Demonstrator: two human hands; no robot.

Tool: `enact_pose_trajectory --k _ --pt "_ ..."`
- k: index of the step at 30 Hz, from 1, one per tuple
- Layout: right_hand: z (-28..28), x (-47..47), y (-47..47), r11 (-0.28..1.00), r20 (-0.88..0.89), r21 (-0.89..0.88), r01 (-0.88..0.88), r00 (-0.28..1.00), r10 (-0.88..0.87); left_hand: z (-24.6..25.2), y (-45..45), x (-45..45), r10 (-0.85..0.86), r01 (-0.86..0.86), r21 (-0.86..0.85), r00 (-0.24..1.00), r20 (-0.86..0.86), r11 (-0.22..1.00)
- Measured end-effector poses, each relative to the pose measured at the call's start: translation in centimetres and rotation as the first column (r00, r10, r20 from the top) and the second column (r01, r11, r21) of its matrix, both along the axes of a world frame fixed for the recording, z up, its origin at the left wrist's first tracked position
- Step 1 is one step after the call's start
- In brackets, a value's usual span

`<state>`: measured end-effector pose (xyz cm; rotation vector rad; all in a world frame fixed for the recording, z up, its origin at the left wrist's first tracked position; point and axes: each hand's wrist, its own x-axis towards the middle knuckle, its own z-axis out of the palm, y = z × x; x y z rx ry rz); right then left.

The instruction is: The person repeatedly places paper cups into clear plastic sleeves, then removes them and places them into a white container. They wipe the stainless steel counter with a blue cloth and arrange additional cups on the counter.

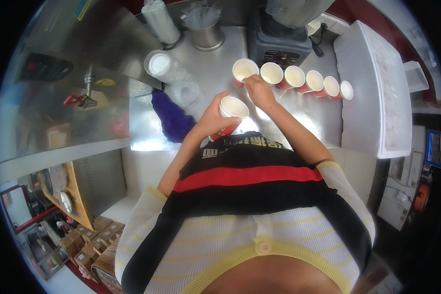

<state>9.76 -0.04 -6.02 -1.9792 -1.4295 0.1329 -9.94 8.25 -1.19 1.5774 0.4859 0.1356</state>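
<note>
My left hand (214,118) is wrapped around a stack of nested paper cups (229,126), red outside and white inside, tilted near the apron. Above and to its right, my right hand (257,90) reaches to the near rim of the leftmost paper cup (245,69) in a row; its fingertips are bunched at that rim, and whether they pinch anything is hidden. Several more red-and-white paper cups (294,76) continue the row to the right, standing on the steel counter (213,79), some with a thin stick or flap at the side.
A blender base (279,46) stands behind the row. A white foam box (360,88) is at the right. Bagged white lids (161,64), a purple cloth (172,117) and a steel canister (207,36) are at the left, beside a metal tank with a red-handled tap (81,100).
</note>
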Motion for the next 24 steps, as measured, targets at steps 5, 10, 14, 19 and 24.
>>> enact_pose_trajectory --k 5,10,14,19,24 --pt "-4.3 0.0 1.2 0.988 0.031 -0.156 0.016 0.999 -0.011 0.5 -0.1 -1.3 0.061 -0.061 -0.017 0.998 -0.010 0.998" --pt "-0.4 0.2 1.9 0.987 0.084 0.040 0.156 0.984 -0.159 -0.2 0.4 -1.4 0.112 -0.112 -0.007 0.993 0.023 0.994" --pt "4.5 -2.0 -2.0 0.978 -0.754 -0.047 -0.204 0.649 0.099 -0.8 0.9 -1.5 0.229 -0.227 -0.059 0.973 0.032 0.972" --pt "6.1 -5.2 -4.7 0.919 -0.797 -0.084 -0.384 0.580 0.169 -0.6 0.5 -0.7 0.126 -0.123 -0.103 0.992 0.023 0.987" --pt "7.3 -3.8 -6.7 0.989 -0.829 0.027 -0.142 0.549 0.102 -0.3 0.4 0.8 -0.010 0.011 -0.024 0.999 0.045 1.000"
